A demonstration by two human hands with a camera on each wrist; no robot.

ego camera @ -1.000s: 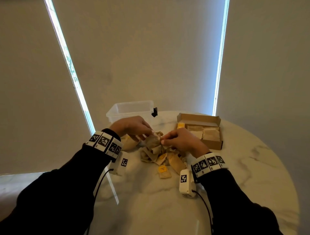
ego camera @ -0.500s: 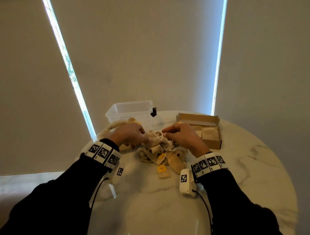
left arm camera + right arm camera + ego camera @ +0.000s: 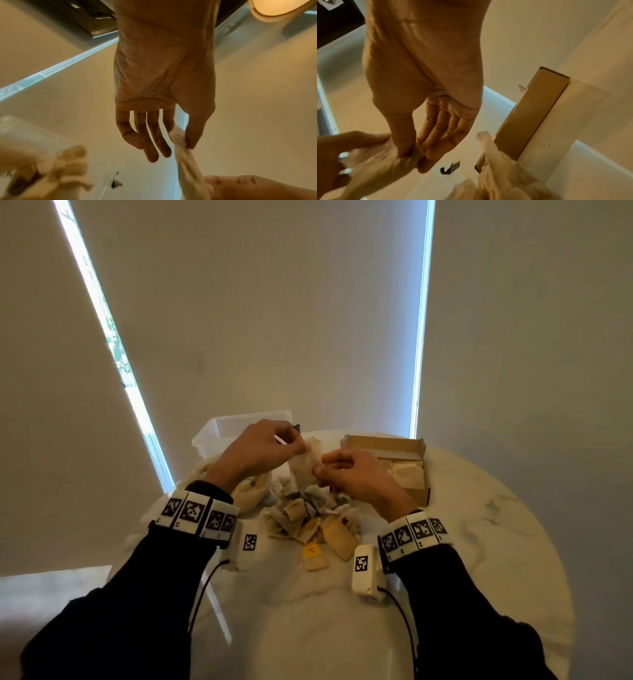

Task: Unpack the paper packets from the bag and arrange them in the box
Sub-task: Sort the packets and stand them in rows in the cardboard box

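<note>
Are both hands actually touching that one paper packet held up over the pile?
Touching. In the head view the left hand and right hand each pinch the raised packet; both wrist views show thumb and fingers closed on it.

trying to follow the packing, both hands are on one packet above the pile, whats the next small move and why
Probably the left hand lets go and the right hand carries the packet to the cardboard box, which sits just right and already holds some.

Matt cardboard box (image 3: 383, 444), glossy marble table (image 3: 479, 542), clear plastic tub (image 3: 219, 426).
</note>
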